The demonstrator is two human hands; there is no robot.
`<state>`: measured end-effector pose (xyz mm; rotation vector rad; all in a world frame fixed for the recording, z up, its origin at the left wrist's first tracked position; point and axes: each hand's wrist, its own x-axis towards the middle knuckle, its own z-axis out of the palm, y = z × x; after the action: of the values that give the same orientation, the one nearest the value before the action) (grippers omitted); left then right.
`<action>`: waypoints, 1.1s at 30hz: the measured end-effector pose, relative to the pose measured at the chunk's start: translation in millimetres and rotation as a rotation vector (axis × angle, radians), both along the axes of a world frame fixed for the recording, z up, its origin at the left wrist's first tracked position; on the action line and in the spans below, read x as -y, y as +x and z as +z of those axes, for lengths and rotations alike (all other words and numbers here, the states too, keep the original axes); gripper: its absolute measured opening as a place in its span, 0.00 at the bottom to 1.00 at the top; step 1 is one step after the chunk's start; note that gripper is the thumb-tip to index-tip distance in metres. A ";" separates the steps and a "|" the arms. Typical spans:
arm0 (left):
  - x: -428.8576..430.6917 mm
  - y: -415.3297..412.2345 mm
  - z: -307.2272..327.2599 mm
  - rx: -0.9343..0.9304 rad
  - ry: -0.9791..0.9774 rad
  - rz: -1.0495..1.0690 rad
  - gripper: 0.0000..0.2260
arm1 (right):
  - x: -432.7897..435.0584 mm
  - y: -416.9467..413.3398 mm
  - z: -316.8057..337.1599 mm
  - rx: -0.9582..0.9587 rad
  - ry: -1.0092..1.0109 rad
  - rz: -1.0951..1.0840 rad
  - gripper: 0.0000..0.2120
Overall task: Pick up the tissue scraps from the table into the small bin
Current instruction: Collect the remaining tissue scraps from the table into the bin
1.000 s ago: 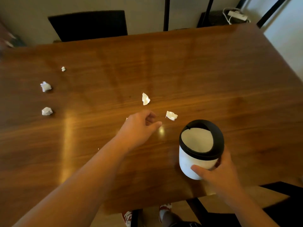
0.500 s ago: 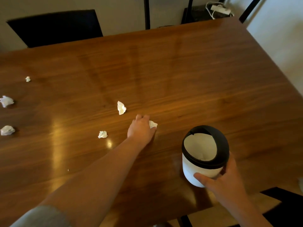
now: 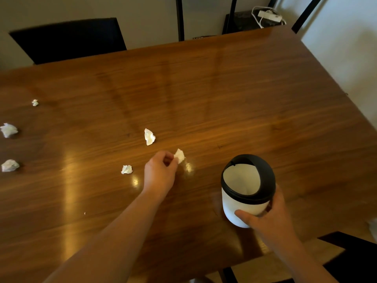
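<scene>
My left hand (image 3: 160, 173) pinches a white tissue scrap (image 3: 179, 156) between thumb and fingers, just above the wooden table (image 3: 244, 99). To its right stands the small bin (image 3: 247, 190), white with a black rim and an open top; my right hand (image 3: 265, 220) grips its near side. Another scrap (image 3: 149, 136) lies beyond my left hand and one (image 3: 126, 169) lies just left of it. Three more scraps sit at the far left: a tiny one (image 3: 35, 102), a bigger one (image 3: 8, 130) and a third (image 3: 9, 165).
A dark chair (image 3: 69, 39) stands at the table's far side. Black frame bars and a white power strip (image 3: 269, 16) are at the back right. Another dark chair (image 3: 355, 260) sits at the near right corner. The table's near edge runs below my arms.
My left hand reached right to the scrap near the bin, closed on it and now holds it just off the table. The right hand has stayed on the bin.
</scene>
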<state>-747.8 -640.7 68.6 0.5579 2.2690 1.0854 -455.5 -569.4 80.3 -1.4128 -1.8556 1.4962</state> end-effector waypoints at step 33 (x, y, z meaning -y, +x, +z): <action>84.0 -99.1 -43.7 -0.320 -0.392 -0.043 0.23 | 24.6 -22.7 -5.9 0.031 -0.059 0.043 0.59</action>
<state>-846.9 -724.7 24.9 0.6452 2.6403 0.5315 -478.2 -594.0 74.4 -1.4387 -1.8855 1.5700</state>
